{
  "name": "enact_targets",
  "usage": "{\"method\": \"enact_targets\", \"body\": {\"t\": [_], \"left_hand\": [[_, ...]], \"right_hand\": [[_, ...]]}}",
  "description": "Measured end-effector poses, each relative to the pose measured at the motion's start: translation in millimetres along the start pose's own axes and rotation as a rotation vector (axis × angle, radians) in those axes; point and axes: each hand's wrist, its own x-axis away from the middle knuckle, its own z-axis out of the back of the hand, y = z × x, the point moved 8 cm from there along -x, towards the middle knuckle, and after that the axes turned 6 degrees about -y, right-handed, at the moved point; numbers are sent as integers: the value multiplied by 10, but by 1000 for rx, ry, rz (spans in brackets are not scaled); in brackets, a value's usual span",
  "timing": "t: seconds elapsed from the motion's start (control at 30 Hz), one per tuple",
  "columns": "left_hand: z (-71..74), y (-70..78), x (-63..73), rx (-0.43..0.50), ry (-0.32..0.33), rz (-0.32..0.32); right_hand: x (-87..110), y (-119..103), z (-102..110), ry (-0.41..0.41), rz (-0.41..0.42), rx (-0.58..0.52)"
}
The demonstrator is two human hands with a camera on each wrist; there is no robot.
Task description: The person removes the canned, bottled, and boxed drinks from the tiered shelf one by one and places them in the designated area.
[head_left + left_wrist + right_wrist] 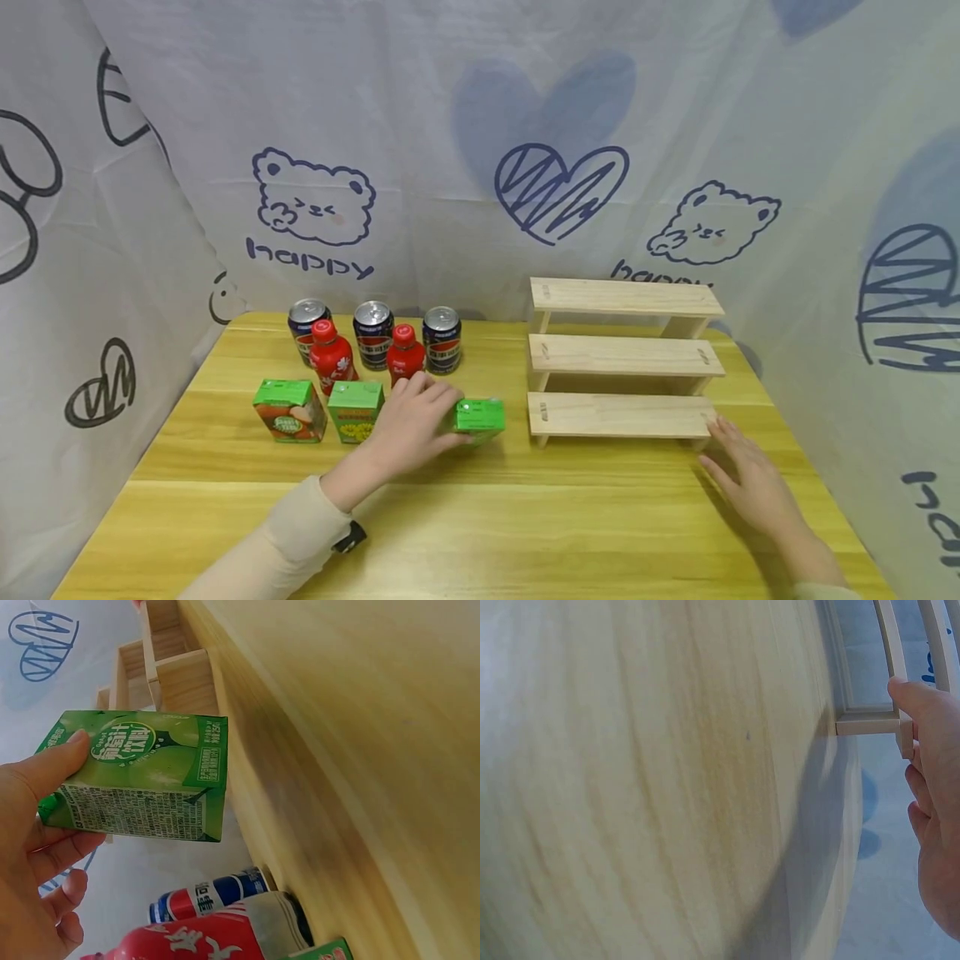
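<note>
A green juice box (480,417) is pinched between the thumb and fingers of my left hand (420,415), in front of the red bottles. The left wrist view shows the thumb across the printed face of the juice box (142,761); I cannot tell whether its base touches the table. My right hand (757,483) holds the right end of the lowest tier of a three-tier wooden shelf (615,414). In the right wrist view, the thumb of the right hand (937,787) lies on the tier's edge, the fingers curled by its end.
Two more juice boxes, one apple-printed (289,412) and one with yellow flowers (356,412), stand at the left. Behind them are two red bottles (331,358) and three dark blue cans (442,340). A printed cloth (435,208) hangs behind the wooden table (480,533).
</note>
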Motion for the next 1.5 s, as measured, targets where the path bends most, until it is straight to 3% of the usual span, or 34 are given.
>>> {"method": "enact_targets", "body": {"t": [0.47,1.03,1.5], "left_hand": [[-66,-179,31,10,-53,26],[-21,-374,16,-77,-154,93],[-27,-491,40,-106,-185,133]], "right_hand": [[1,-9,-7,-2,7,-3],[-6,0,-19,6,-2,8],[1,-5,-25,4,-8,1]]}}
